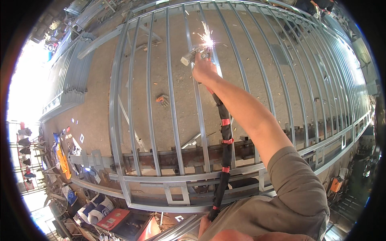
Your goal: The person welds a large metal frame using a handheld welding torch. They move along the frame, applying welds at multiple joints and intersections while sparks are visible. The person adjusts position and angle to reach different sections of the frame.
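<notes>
My right arm stretches out over a large frame of grey metal bars (pixel 172 96). At its end my right hand (pixel 204 71) is closed around a welding gun (pixel 198 54), of which only part shows past the fingers. Bright sparks (pixel 207 42) fly up from one bar just beyond the gun. A black cable (pixel 226 154) wrapped with red bands runs from my right hand back toward my body. At the lower edge, my left hand (pixel 204 225) is close against the cable's near end; its fingers are hidden.
An orange and grey glove (pixel 162 100) lies on the floor between bars. Stacked metal profiles (pixel 68 74) stand at left. A rusty beam (pixel 155 160) crosses beneath the frame's near side. A red case (pixel 114 219) is at lower left. Another person (pixel 315 7) is at far right.
</notes>
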`<state>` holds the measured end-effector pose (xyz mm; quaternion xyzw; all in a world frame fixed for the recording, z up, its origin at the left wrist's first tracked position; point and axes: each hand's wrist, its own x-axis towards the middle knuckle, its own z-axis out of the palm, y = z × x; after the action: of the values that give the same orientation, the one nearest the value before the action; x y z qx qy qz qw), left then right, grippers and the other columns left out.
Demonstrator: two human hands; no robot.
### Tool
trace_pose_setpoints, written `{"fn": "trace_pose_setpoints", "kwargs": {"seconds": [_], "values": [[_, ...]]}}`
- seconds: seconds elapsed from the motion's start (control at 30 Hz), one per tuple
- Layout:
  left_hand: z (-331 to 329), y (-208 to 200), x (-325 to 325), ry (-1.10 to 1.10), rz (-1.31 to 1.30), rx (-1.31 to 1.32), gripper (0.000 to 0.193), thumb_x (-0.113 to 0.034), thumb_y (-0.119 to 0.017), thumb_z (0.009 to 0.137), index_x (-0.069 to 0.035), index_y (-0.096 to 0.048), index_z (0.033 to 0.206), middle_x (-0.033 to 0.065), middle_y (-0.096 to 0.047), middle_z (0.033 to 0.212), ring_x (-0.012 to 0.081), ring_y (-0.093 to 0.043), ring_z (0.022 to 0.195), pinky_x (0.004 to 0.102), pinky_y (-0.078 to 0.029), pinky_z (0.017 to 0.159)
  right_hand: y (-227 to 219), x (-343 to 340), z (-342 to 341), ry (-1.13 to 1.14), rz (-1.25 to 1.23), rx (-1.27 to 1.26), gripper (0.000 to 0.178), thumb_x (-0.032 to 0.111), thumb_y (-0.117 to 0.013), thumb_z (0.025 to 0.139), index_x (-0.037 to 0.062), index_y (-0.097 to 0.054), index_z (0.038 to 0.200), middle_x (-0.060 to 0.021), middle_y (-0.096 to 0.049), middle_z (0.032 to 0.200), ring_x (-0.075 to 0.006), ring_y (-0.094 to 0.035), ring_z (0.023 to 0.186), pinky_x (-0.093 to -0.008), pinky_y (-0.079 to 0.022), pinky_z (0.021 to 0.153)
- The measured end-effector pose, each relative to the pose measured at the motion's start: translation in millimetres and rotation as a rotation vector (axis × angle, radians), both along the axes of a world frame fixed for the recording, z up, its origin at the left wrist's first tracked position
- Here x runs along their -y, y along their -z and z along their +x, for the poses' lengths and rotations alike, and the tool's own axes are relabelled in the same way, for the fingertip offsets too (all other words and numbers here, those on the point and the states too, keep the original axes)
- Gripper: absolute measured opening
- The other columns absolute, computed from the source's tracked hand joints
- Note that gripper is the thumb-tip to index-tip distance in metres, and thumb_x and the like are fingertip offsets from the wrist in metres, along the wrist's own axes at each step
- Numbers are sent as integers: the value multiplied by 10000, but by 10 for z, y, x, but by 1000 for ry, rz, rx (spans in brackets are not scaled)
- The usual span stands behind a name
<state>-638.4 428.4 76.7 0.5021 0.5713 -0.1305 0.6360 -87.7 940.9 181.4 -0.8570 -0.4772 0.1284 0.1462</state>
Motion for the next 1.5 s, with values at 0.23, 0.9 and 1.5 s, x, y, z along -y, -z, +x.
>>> {"fn": "trace_pose_setpoints", "kwargs": {"seconds": [0.23,0.9,1.5], "values": [[-34,-6,86,39,-15,9,407,-285,-719,865,-79,-726,1217,293,-735,976,457,-722,1017,481,-543,851,139,18,-8,25,35,-58,664,85,-524,946,-16,-304,1564,-349,-584,1343,-491,-581,1279,-541,-520,1061],[-139,-456,-64,37,-16,16,561,-323,-761,841,-149,-670,1367,188,-735,1204,375,-709,1124,428,-536,968,-270,762,-508,-48,272,-119,793,229,-657,914,49,-317,1608,-295,-655,1289,-488,-675,1110,-542,-550,956],[-596,41,517,38,146,-7,626,-474,-788,738,-89,-741,1229,276,-731,1121,419,-700,1127,472,-536,935,-380,1234,-1034,-24,142,-181,709,327,-599,968,100,-351,1592,-298,-704,1163,-486,-697,1039,-564,-564,897]]}}
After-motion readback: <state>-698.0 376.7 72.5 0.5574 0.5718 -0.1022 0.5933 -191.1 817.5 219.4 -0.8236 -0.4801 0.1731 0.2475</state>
